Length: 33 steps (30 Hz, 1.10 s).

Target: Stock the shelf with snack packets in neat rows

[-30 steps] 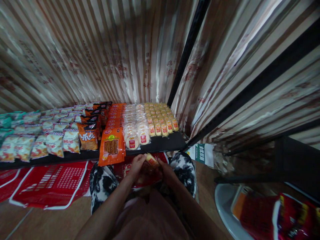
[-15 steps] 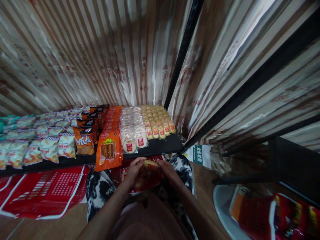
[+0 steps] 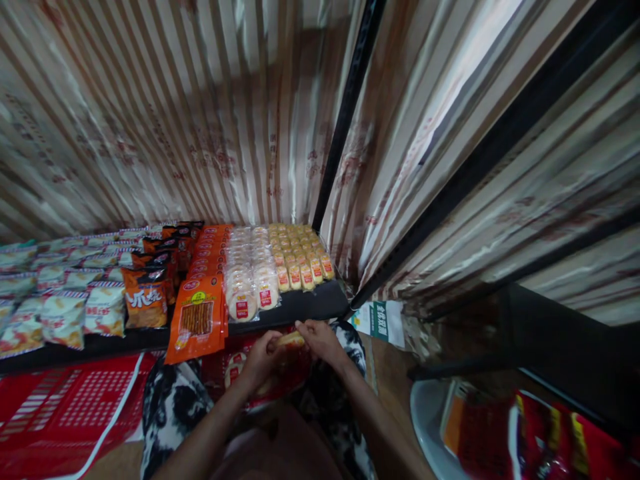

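Observation:
Above my lap, a small yellowish snack pack is held between my two hands. My left hand curls around its left end. The fingers of my right hand pinch at its right end. Beneath them a red basket or bag, its kind hard to make out in the dim light, rests between my knees with round packaged crackers at its left side. On the black shelf ahead stand rows of similar small yellow packs, beside round crackers in clear wrappers.
Orange snack-stick packs, dark-orange bags and white snack bags line the shelf leftward. A red plastic basket sits below. To the right are a black metal post, a pale basin and red packages.
The view has turned slightly right, so the shelf appears further left and lower. My hands have stayed together over my lap, and the small pack between them shows more clearly.

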Motion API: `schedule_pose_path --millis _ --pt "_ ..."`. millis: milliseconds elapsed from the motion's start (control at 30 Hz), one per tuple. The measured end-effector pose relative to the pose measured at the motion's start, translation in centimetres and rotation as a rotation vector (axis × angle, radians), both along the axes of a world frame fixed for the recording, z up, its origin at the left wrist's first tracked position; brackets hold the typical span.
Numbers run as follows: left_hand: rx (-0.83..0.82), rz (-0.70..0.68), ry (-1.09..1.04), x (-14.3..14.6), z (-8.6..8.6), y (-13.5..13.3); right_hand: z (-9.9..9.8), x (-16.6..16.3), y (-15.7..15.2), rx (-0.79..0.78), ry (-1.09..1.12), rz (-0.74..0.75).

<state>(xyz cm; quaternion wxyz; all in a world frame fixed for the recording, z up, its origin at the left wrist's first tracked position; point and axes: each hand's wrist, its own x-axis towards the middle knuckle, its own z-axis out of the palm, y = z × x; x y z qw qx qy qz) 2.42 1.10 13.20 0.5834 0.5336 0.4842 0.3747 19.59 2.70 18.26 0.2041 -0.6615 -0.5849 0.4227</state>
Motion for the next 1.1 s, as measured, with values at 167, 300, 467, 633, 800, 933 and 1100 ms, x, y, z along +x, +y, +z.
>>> schedule_pose_path --millis 167,300,467,633,800,933,1100 --pt "0.034 -0.024 0.007 0.6 -0.8 0.0 1.2 -0.2 0.4 0.079 -0.004 0.04" --pt "-0.059 0.034 -0.203 1.3 -0.5 0.2 0.3 -0.1 0.6 0.163 0.142 -0.02" --pt "-0.124 0.178 -0.302 2.4 0.2 1.0 -2.0 0.0 0.6 0.205 0.251 -0.083" --pt "-0.169 0.262 -0.368 3.6 0.5 2.0 -3.1 -0.1 0.4 0.206 0.257 -0.081" --pt "-0.134 0.203 -0.352 4.3 0.2 2.6 -3.1 0.0 1.1 0.296 0.227 -0.154" --pt "0.032 0.294 -0.058 4.1 -0.5 2.5 -3.0 0.0 2.4 0.303 0.231 -0.162" --pt "0.294 0.349 0.2 3.7 -0.4 2.3 -3.0 -0.3 4.5 0.343 0.162 -0.172"
